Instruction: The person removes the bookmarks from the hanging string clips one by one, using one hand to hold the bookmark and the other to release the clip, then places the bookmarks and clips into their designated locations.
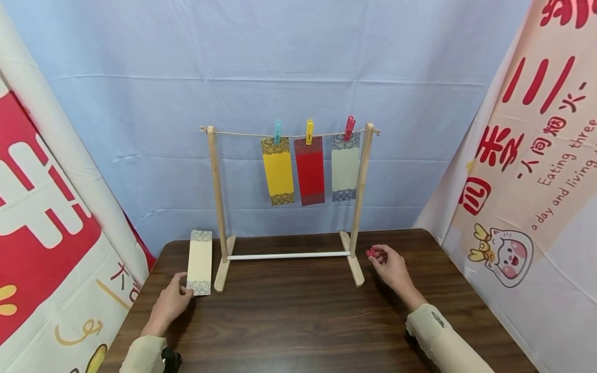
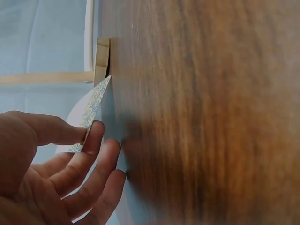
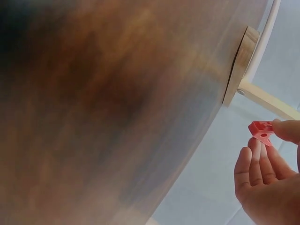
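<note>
Left hand [image 1: 169, 303] pinches oblong cream paper card [image 1: 199, 259], left of pale wooden rack [image 1: 217, 197] | right hand [image 1: 393, 267] pinches red plastic clip [image 1: 370, 252] | both seemingly left to go up | beyond, clipped on beige twine [image 1: 238, 134]: yellow paper card [image 1: 278, 173], red paper card [image 1: 311, 173], pale-grey paper card [image 1: 345, 168]

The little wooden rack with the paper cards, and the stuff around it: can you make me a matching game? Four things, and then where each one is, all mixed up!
Things:
1. Yellow rectangular paper card
2. Red rectangular paper card
3. Cream rectangular paper card with patterned ends
4. Straight white rod

Places:
A. Pinched by the left hand
B. Low between the two wooden posts
C. Hanging from the yellow plastic clip
D. Hanging from the light-blue plastic clip

Right pairs: 1-D, 2-C, 3-A, 4-B
</note>
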Demonstrator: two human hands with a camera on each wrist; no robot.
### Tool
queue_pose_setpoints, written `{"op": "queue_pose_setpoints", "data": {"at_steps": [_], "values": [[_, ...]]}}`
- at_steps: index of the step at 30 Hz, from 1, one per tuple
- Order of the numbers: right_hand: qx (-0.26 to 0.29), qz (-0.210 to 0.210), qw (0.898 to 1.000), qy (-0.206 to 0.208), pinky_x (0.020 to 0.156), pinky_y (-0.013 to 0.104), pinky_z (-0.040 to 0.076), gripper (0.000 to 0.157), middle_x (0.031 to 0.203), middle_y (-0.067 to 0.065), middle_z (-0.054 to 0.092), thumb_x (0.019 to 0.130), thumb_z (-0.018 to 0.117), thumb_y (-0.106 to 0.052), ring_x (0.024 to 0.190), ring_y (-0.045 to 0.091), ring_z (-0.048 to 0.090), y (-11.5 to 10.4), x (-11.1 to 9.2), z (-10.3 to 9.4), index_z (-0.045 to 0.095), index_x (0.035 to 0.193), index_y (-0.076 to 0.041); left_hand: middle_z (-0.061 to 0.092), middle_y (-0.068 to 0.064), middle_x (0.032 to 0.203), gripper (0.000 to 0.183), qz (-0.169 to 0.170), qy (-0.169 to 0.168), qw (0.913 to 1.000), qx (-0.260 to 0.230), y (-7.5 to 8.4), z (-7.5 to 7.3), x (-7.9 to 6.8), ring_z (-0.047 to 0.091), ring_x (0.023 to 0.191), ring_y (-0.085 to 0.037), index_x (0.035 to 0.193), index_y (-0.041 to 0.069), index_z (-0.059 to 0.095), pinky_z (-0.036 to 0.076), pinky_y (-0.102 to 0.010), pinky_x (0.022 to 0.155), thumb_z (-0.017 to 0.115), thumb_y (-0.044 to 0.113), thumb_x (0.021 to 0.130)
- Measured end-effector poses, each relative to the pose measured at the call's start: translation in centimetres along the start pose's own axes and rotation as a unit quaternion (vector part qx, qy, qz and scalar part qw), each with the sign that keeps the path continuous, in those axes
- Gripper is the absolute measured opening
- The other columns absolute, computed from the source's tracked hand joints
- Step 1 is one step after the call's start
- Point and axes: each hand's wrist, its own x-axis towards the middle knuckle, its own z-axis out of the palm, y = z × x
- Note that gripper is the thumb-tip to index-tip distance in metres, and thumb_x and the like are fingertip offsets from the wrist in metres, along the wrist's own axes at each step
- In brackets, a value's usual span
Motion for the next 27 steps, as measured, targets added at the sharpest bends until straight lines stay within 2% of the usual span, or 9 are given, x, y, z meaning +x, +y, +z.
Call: {"op": "queue_pose_setpoints", "data": {"at_steps": [7, 13, 22, 27], "values": [[-0.009, -0.008, 1.000, -0.008, 0.073, 0.028, 0.056, 0.032, 0.101, 0.018, 0.074, 0.097, 0.078, -0.003, 0.087, 0.026, 0.069, 0.38, 0.06, 0.05, 0.069, 0.126, 0.008, 0.074, -0.010, 0.100, 0.059, -0.010, -0.003, 0.9999, 0.006, -0.05, 0.10, 0.35, 0.064, 0.080, -0.025, 0.155, 0.000, 0.041, 0.051, -0.052, 0.072, 0.060, 0.016, 0.102], [-0.007, -0.014, 1.000, -0.014, 0.073, 0.027, 0.056, 0.032, 0.102, 0.020, 0.074, 0.097, 0.078, -0.002, 0.086, 0.026, 0.070, 0.34, 0.06, 0.03, 0.068, 0.125, 0.009, 0.064, -0.010, 0.093, 0.056, -0.018, 0.003, 0.9998, 0.012, 0.09, 0.18, 0.54, 0.058, 0.078, -0.027, 0.153, 0.000, 0.043, 0.047, -0.049, 0.070, 0.058, 0.017, 0.102], [-0.020, 0.011, 0.999, -0.033, 0.070, 0.025, 0.053, 0.031, 0.097, 0.015, 0.074, 0.096, 0.078, -0.002, 0.080, 0.018, 0.067, 0.38, 0.23, -0.02, 0.069, 0.124, 0.008, 0.062, -0.009, 0.093, 0.055, -0.025, -0.005, 0.9995, 0.020, 0.16, 0.21, 0.85, 0.058, 0.079, -0.027, 0.152, 0.000, 0.043, 0.048, -0.052, 0.073, 0.057, 0.018, 0.102], [-0.031, 0.024, 0.998, -0.055, 0.071, 0.029, 0.053, 0.032, 0.098, 0.015, 0.073, 0.096, 0.077, -0.004, 0.082, 0.020, 0.065, 0.53, 0.25, -0.02, 0.068, 0.124, 0.008, 0.063, -0.011, 0.095, 0.054, -0.024, -0.005, 0.9994, 0.024, 0.09, 0.21, 0.91, 0.060, 0.082, -0.029, 0.151, -0.003, 0.045, 0.049, -0.057, 0.076, 0.057, 0.017, 0.102]]}}
